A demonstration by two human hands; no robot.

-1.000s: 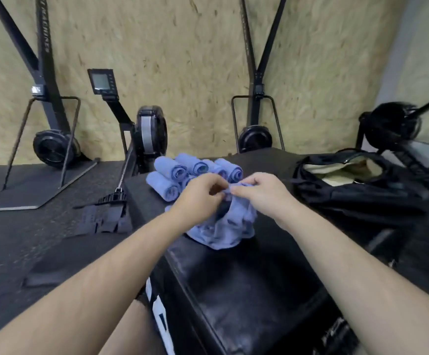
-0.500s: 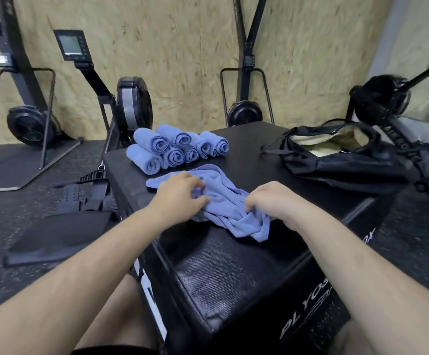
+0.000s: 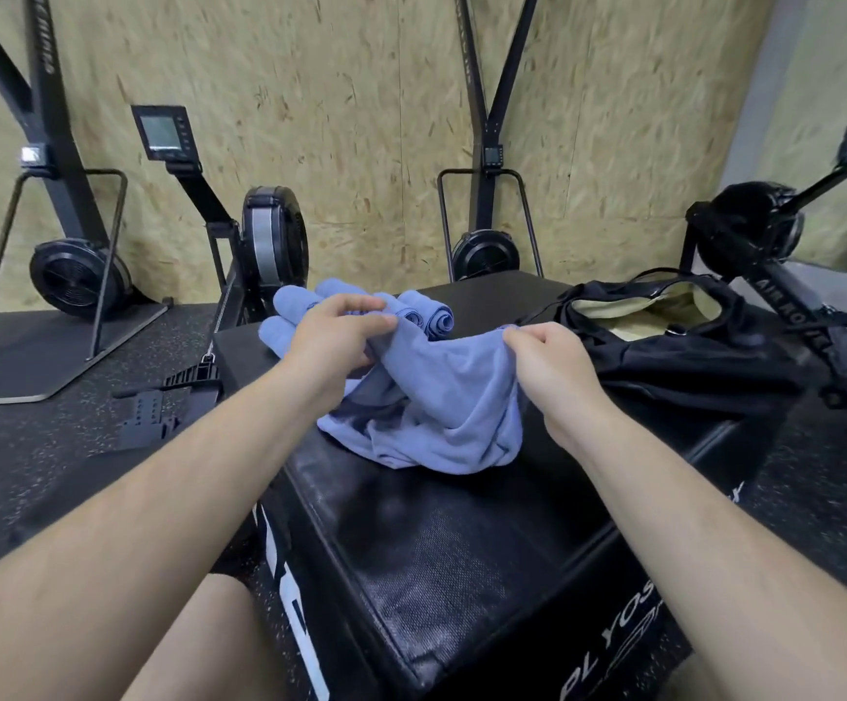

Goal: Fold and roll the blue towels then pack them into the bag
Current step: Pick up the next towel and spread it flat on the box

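Fingers (image 3: 363, 305) of left hand (image 3: 332, 341) pinch one top corner of loose blue towel (image 3: 441, 397). Right hand (image 3: 550, 361) pinches the other corner, thumb and fingers curled on cloth. Top edge is held up between both hands, lower part bunched on black padded bench (image 3: 436, 548). Rolled blue towels (image 3: 434, 316) stacked at far left of bench, partly behind left hand. Black bag (image 3: 689, 361) lies open on bench at right, pale lining showing. Rowing machine (image 3: 269, 245) stands on floor behind, by chipboard wall (image 3: 360, 118).

Black padded plyo box (image 3: 461, 548) carries rolled blue towels (image 3: 431, 316), loose blue towel (image 3: 441, 412), open black bag (image 3: 664, 356).
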